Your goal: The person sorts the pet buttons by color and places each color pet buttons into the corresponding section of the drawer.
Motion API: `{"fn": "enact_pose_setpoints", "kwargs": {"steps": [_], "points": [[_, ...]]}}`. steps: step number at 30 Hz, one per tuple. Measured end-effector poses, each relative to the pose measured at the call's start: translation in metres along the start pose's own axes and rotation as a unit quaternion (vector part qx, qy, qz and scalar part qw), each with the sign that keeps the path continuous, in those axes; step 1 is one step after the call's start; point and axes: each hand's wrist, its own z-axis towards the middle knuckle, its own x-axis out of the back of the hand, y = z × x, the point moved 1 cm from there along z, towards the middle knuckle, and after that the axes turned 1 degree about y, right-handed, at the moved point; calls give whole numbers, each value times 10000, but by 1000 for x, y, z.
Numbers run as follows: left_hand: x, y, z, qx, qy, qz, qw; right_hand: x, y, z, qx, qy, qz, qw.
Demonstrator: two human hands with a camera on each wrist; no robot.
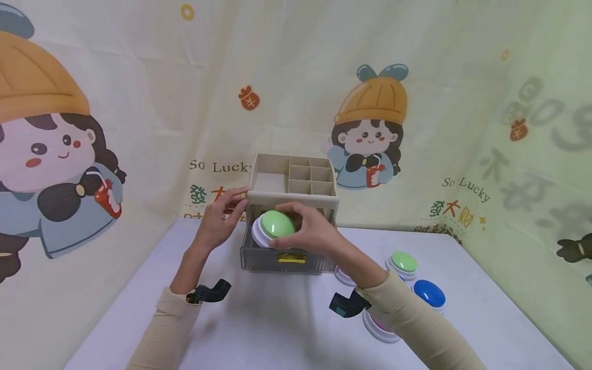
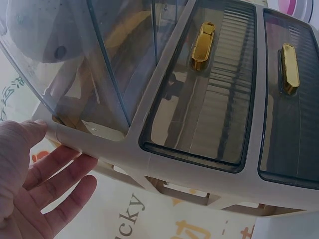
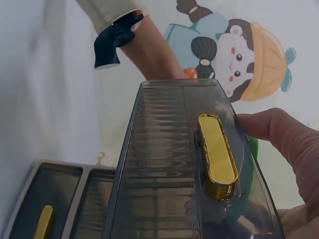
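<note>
A green-domed push button (image 1: 277, 224) with a white base is tilted inside the pulled-out top drawer (image 1: 265, 261), a clear grey one with a gold handle (image 3: 218, 152). My right hand (image 1: 312, 228) grips it, thumb at the near side and fingers over the far side. The drawer front hides most of the button in the right wrist view. My left hand (image 1: 219, 218) rests at the upper left edge of the beige desktop organizer (image 1: 296, 199). In the left wrist view its thumb and fairly straight fingers (image 2: 62, 181) touch the frame's side.
Right of the organizer on the white table (image 1: 259, 329) are another green button (image 1: 404, 262), a blue button (image 1: 429, 293) and a pink one (image 1: 380, 329), partly behind my right arm. Closed lower drawers (image 2: 204, 94) sit below the open one. A printed curtain (image 1: 287, 61) hangs behind.
</note>
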Motion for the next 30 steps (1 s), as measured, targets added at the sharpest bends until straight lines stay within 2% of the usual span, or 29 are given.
{"fn": "enact_pose_setpoints", "kwargs": {"steps": [11,20,23,26,28,30], "points": [[3,4,-5,1,32,-10,10000,-4,2,4,-355,-515,24,9980],[3,8,-8,14,51,-18,10000,-5,3,-2,-30,-623,-58,9980],[2,10,-9,72,31,-46,10000,-6,2,-6,241,-394,-135,9988],[2,11,-11,104,20,-59,9999,-8,0,-13,731,106,-347,9967],[2,12,-11,85,23,-40,10000,-9,1,-17,1177,496,-570,9902],[1,13,-12,56,32,-18,10000,-11,1,-21,1678,836,-766,9793]]}}
